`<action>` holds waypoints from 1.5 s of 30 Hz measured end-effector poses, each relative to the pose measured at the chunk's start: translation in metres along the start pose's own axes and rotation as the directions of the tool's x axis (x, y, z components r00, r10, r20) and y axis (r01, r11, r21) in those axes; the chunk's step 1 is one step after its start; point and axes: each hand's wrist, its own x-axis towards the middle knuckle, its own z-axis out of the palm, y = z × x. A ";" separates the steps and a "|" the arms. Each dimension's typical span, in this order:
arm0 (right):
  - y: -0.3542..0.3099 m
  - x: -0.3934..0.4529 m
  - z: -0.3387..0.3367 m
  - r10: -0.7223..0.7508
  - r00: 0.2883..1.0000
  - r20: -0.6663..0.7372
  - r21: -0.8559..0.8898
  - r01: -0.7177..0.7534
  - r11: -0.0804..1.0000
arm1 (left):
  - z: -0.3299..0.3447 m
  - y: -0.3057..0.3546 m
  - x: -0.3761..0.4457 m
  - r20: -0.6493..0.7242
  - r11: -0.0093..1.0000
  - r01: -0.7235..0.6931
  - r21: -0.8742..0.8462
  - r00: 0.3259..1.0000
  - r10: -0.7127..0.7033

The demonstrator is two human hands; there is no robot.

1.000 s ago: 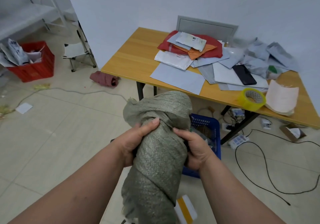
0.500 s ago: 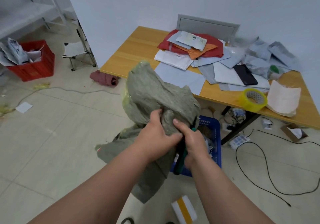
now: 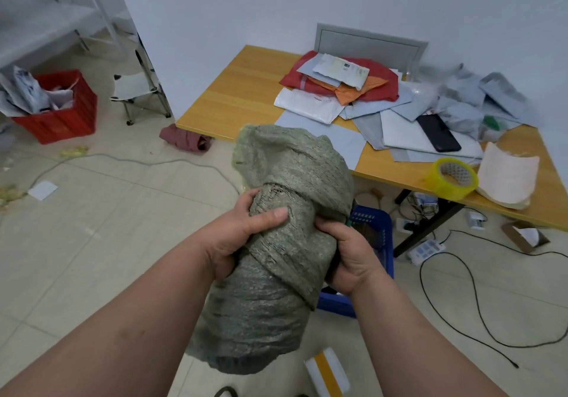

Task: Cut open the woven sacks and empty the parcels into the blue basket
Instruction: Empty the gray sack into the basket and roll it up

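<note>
Both hands hold a rolled-up green woven sack (image 3: 285,243) upright in the air: the left hand (image 3: 236,236) wraps round its left side with the thumb laid across the front, and the right hand (image 3: 350,258) curls round its right side. A dark handle shows between the right palm and the sack, but what it belongs to cannot be told. Directly behind the sack, on the floor, stands the blue basket (image 3: 378,236), mostly hidden by the sack and the right hand; what lies in it cannot be made out. A white and yellow package (image 3: 327,372) lies on the floor below the sack. The floor (image 3: 107,227) is pale tile, with a black cable (image 3: 461,304) looping to the right, a white power strip (image 3: 425,249) and a small open cardboard box (image 3: 525,236). The wooden worktop (image 3: 233,89) stands against a white wall and carries a heap of grey, white, red and orange mailer bags (image 3: 353,89), a black phone (image 3: 438,132), a yellow tape roll (image 3: 451,175) and a curled stack of paper (image 3: 507,178). To the left are a red crate (image 3: 61,114) full of torn packaging, a folding stool (image 3: 138,92), a crumpled maroon cloth (image 3: 184,138) and a grey cable (image 3: 123,161) across the tiles.
</note>
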 end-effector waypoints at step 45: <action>-0.006 0.003 0.014 0.181 0.977 0.113 -0.104 -0.170 0.980 | -0.033 -0.011 0.000 0.060 0.993 -0.017 0.117 0.998 0.010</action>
